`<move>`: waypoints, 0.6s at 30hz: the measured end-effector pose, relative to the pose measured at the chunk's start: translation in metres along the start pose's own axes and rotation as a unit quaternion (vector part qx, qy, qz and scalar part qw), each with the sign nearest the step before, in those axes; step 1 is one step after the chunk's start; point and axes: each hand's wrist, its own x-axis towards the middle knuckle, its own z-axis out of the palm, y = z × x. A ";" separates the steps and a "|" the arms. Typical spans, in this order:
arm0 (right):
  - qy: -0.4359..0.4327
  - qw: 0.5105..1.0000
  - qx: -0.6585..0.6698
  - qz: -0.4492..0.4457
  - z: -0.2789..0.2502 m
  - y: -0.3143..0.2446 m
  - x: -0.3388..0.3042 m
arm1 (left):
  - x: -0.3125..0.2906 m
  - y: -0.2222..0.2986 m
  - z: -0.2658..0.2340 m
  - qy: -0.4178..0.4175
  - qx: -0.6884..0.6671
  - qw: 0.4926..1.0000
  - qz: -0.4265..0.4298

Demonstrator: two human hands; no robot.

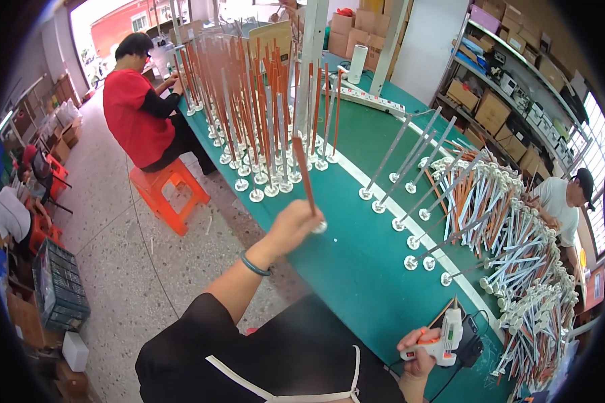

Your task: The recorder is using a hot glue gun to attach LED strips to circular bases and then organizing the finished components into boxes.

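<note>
My left hand (293,226) is closed round the lower part of a brown stick (303,168) with a round white base, held upright over the green table (356,285). The hand is slightly blurred. At the lower right, my right hand (418,350) grips a white hot glue gun (448,336), its nozzle pointing up and away from me. Ahead of my left hand, many brown and grey sticks (271,121) stand upright on white round bases. Between the two hands and further right, several grey sticks (391,156) on similar bases stand in loose rows.
A large heap of loose brown and silvery sticks with white bases (511,235) covers the table's right side. A black device (472,346) with cables lies beside the glue gun. A power strip (370,97) is at the back. Co-workers sit left (131,111) and right (556,208).
</note>
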 end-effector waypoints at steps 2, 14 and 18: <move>0.027 0.998 -0.045 0.037 0.015 -0.002 0.011 | 0.002 0.022 0.016 -0.131 -0.046 0.985 0.099; 0.005 0.997 -0.017 0.071 0.083 -0.013 0.038 | -0.040 0.094 0.082 -0.496 -0.363 0.787 0.057; 0.063 0.997 -0.053 -0.014 0.082 -0.027 0.043 | -0.068 0.087 0.102 -0.399 -0.556 0.721 -0.112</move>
